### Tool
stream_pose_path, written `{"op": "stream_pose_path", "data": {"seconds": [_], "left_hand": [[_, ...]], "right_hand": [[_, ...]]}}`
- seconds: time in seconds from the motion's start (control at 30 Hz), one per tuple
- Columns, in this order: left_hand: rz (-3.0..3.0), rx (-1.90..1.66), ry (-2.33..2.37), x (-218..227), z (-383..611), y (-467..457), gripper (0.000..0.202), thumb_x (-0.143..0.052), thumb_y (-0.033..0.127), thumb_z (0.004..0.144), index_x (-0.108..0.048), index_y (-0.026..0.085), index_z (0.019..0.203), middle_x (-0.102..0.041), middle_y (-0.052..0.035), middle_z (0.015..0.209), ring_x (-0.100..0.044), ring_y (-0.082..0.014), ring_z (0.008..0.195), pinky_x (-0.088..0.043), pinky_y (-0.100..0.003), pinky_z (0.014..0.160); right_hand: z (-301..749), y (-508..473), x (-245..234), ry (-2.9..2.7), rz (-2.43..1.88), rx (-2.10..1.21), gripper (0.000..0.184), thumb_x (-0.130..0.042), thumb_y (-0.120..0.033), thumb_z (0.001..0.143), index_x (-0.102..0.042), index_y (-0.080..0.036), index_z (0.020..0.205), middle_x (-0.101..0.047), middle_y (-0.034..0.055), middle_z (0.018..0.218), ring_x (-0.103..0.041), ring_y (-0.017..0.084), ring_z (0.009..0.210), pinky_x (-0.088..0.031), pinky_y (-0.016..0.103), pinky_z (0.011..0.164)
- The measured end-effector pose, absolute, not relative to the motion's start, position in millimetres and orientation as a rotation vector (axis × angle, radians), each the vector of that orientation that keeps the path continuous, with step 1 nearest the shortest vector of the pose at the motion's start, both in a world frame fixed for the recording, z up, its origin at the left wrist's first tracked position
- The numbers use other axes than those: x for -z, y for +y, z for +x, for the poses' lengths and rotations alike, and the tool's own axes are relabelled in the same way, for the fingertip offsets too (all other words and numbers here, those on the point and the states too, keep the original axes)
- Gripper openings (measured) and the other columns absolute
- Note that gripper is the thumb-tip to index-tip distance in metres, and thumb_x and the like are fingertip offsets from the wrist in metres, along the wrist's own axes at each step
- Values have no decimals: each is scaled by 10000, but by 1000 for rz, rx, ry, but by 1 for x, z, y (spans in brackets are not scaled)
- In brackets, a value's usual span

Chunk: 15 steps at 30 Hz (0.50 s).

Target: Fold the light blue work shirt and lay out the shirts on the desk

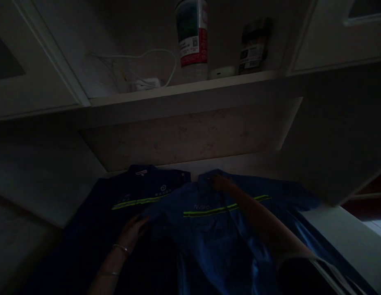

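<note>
A blue work shirt (pixel 209 233) with short sleeves, a yellow-green reflective stripe and chest lettering lies spread out. My left hand (pixel 132 231), a bangle at its wrist, is closed at the end of the shirt's left-hand sleeve and seems to pinch the cloth. My right hand (pixel 219 182) reaches across the shirt, its fingers closed at the collar. The dim light blurs the fingertips of both hands. Partly under the blue shirt, on the left, lies a darker navy work shirt (pixel 125 190) with a stripe and a white chest logo.
Both shirts lie on a pale surface (pixel 347 233) in a recess with side walls. Above hangs a shelf (pixel 184 91) bearing a tall clear container (pixel 192 41), a dark-lidded jar (pixel 254 47), a small pale case (pixel 223 72) and a white adapter (pixel 146 84) with cables.
</note>
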<state>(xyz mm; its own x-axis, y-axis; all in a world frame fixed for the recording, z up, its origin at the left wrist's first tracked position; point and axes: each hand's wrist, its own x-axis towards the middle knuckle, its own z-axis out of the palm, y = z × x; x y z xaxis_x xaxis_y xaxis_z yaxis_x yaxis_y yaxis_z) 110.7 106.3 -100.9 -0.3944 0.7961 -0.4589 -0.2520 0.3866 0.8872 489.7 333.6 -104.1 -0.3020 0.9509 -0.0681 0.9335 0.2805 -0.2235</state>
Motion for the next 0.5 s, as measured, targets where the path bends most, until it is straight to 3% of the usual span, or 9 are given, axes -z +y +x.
{"op": "stream_pose_path", "data": {"seconds": [0.07,0.17,0.3,0.4,0.5], "left_hand": [[469,-1376,1556,96,115,110,339,-729,205,728,-626,254,1047,-699,-40,1126,-664,-220,1042,-569,-356,827],[486,-1491,1577,90,122,122,451,-670,253,791,-531,330,1213,-660,-25,1234,-670,-217,1047,-580,-385,800],[669,-1339,1653,94,129,133,501,-686,423,805,-526,295,1262,-611,-77,1334,-631,-234,1141,-544,-384,895],[780,-1206,1659,103,131,134,667,-794,357,708,-509,257,1303,-661,-112,1256,-644,-248,1120,-495,-413,985],[836,-1290,1743,109,131,134,763,-773,260,711,-423,235,1389,-661,-127,1238,-648,-250,1104,-473,-441,1011]], "right_hand": [[484,330,117,-2408,-1878,-361,484,-343,-489,967,-503,-293,1379,-454,140,1459,-379,384,1342,-203,768,988],[476,328,125,-2309,-1970,-363,532,-269,-457,988,-360,-263,1476,-275,171,1559,-210,407,1421,-109,824,955],[469,329,104,-2248,-1943,-359,497,-272,-373,992,-428,-198,1430,-374,209,1493,-286,409,1384,-141,818,958],[464,302,76,-2241,-1842,-300,455,-265,-296,998,-478,-155,1374,-465,200,1423,-375,339,1341,-152,711,1069],[461,225,61,-2331,-1580,-331,388,-323,-298,1001,-521,-190,1316,-566,114,1337,-497,209,1236,-326,415,1104]]}}
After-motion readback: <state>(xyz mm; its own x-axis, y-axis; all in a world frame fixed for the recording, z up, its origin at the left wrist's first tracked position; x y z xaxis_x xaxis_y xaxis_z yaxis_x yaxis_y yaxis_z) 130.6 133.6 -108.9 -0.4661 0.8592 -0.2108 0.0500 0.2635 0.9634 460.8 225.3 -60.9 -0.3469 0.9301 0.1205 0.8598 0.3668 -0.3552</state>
